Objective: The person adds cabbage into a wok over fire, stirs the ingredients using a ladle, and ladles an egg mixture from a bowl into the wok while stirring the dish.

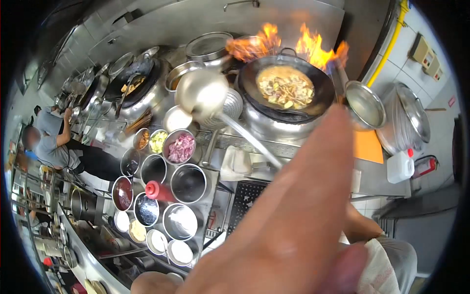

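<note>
Ladle (201,94) is in the air, its bowl blurred, above a perforated skimmer (230,105) and to the left of the wok (320,90). Its handle goes down behind the left hand (289,220), which is very near to the camera, with fingers extended and held together; I see nothing gripped in it. The right forearm (361,224) also passes behind, so its hand is hidden and I cannot tell its grip. Cooked food (285,88) lies inside the wok, and flames (313,46) rise at the far rim.
</note>
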Demonstrator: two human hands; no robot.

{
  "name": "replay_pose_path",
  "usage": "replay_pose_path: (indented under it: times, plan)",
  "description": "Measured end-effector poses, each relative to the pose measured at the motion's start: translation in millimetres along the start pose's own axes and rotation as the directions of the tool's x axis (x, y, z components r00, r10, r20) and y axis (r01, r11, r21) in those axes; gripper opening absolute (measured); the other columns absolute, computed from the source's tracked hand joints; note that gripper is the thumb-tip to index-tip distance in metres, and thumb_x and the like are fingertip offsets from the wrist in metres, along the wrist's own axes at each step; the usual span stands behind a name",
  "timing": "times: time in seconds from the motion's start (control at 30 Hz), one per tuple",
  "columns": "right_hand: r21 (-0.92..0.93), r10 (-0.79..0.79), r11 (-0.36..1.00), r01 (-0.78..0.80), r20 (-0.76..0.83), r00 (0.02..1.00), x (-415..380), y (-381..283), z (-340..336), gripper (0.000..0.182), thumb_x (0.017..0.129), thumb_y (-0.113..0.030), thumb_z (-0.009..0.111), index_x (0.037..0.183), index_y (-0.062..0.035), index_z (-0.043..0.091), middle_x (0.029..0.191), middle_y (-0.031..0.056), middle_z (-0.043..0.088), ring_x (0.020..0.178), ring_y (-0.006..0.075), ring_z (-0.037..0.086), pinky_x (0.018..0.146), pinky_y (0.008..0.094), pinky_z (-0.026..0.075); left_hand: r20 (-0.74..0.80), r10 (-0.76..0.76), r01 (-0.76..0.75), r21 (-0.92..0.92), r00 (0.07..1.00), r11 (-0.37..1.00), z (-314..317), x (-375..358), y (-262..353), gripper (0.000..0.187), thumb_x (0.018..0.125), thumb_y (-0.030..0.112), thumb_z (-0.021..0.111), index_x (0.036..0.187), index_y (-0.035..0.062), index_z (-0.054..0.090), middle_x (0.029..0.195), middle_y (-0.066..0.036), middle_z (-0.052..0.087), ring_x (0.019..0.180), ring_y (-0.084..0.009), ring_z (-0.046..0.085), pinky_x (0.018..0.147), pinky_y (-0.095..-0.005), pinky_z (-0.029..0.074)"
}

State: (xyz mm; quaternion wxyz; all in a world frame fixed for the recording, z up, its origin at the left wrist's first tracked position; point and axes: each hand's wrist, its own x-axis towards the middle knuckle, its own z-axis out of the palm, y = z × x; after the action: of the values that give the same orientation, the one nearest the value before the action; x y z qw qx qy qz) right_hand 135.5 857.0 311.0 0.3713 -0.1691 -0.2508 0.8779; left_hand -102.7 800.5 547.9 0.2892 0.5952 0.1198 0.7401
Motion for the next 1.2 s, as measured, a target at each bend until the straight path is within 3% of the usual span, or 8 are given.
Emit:
replay_pose_path:
  times: [0.47, 0.57, 0.7, 0.8, 1.0, 1.03, 1.13, 1.2]
  plan:
    - [-0.843, -0.324, 0.291, -0.453, -0.532, 0.782, 6, -184, -88, 0.067, 0.085, -0.004, 0.055, 0.149, -0.0036, 0.037, 0.101, 0.0143, 0.064, 0.072, 0.0183, 0.064, 0.063, 0.0319, 0.051, 0.007, -0.752, 0.682, 0.417, 0.659, 0.601, 38, -7, -106, 0.072, 0.087, 0.026, 0.065, 0.147, -0.0049, 0.037, 0.154, -0.023, 0.037, 0.14, -0.0355, 0.04, 0.108, -0.0477, 0.038]
    - [-0.888, -0.536, -0.149, -0.436, -0.298, 0.79, 19, -187, -131, 0.067, 0.085, -0.006, 0.053, 0.149, -0.0028, 0.035, 0.116, 0.0231, 0.063, 0.099, 0.0309, 0.066, 0.086, 0.037, 0.052, 0.137, -0.654, 0.257, 0.845, 0.744, 0.469, 8, -52, -225, 0.049, 0.085, 0.004, 0.067, 0.132, -0.0036, 0.054, 0.136, -0.031, 0.051, 0.128, -0.0435, 0.05, 0.106, -0.0495, 0.041]
    - [-0.921, -0.434, -0.086, -0.379, -0.308, 0.847, -2, -201, -114, 0.068, 0.084, -0.006, 0.053, 0.148, -0.0012, 0.033, 0.119, 0.0331, 0.061, 0.114, 0.0448, 0.06, 0.099, 0.0456, 0.047, 0.268, -0.525, 0.037, 0.866, 0.808, 0.498, 20, -77, -305, 0.054, 0.085, 0.017, 0.075, 0.132, -0.0011, 0.055, 0.137, -0.024, 0.052, 0.127, -0.0414, 0.048, 0.106, -0.0466, 0.04]
    - [-0.677, -0.138, 0.619, -0.399, -0.594, 0.792, 5, -227, -132, 0.064, 0.087, -0.006, 0.051, 0.148, 0.0002, 0.033, 0.117, 0.0296, 0.063, 0.105, 0.0403, 0.065, 0.094, 0.0448, 0.05, 0.299, -0.49, -0.06, 0.893, 0.819, 0.445, 34, -81, -358, 0.039, 0.086, 0.022, 0.072, 0.116, 0.0013, 0.06, 0.119, -0.019, 0.058, 0.112, -0.0386, 0.053, 0.093, -0.0471, 0.044]
    - [-0.867, -0.579, -0.18, -0.464, -0.287, 0.763, 4, -183, -154, 0.065, 0.089, -0.004, 0.054, 0.15, -0.0019, 0.031, 0.093, 0.0123, 0.062, 0.06, 0.0139, 0.057, 0.053, 0.0328, 0.048, 0.383, -0.544, -0.092, 0.869, 0.747, 0.486, 25, -85, -395, 0.021, 0.084, 0.022, 0.071, 0.085, 0.0061, 0.057, 0.088, -0.012, 0.056, 0.086, -0.0333, 0.054, 0.075, -0.0465, 0.044]
    - [-0.785, -0.302, 0.385, -0.486, -0.604, 0.737, 7, -205, -101, 0.065, 0.088, -0.003, 0.054, 0.15, -0.002, 0.032, 0.091, 0.0107, 0.061, 0.06, 0.0148, 0.057, 0.053, 0.0331, 0.049, 0.386, -0.54, -0.101, 0.87, 0.748, 0.482, 28, -84, -391, 0.022, 0.084, 0.023, 0.071, 0.085, 0.0061, 0.057, 0.087, -0.012, 0.056, 0.086, -0.0332, 0.054, 0.074, -0.0459, 0.044]
    - [-0.651, -0.271, 0.72, -0.241, -0.583, 0.766, -4, -215, -142, 0.065, 0.089, -0.004, 0.053, 0.15, -0.0022, 0.032, 0.09, 0.0107, 0.062, 0.06, 0.0156, 0.058, 0.054, 0.0333, 0.049, 0.391, -0.557, -0.113, 0.877, 0.733, 0.466, 35, -74, -387, 0.022, 0.084, 0.024, 0.071, 0.082, 0.0067, 0.057, 0.085, -0.012, 0.056, 0.086, -0.0329, 0.054, 0.073, -0.0454, 0.045]
    - [-0.847, -0.471, 0.389, -0.361, -0.52, 0.712, 1, -194, -152, 0.064, 0.089, -0.003, 0.054, 0.15, -0.0029, 0.033, 0.083, 0.0093, 0.062, 0.058, 0.0133, 0.056, 0.051, 0.031, 0.048, 0.387, -0.591, -0.093, 0.88, 0.708, 0.465, 30, -74, -391, 0.022, 0.084, 0.024, 0.071, 0.081, 0.0068, 0.057, 0.084, -0.012, 0.056, 0.086, -0.0327, 0.054, 0.073, -0.0455, 0.045]
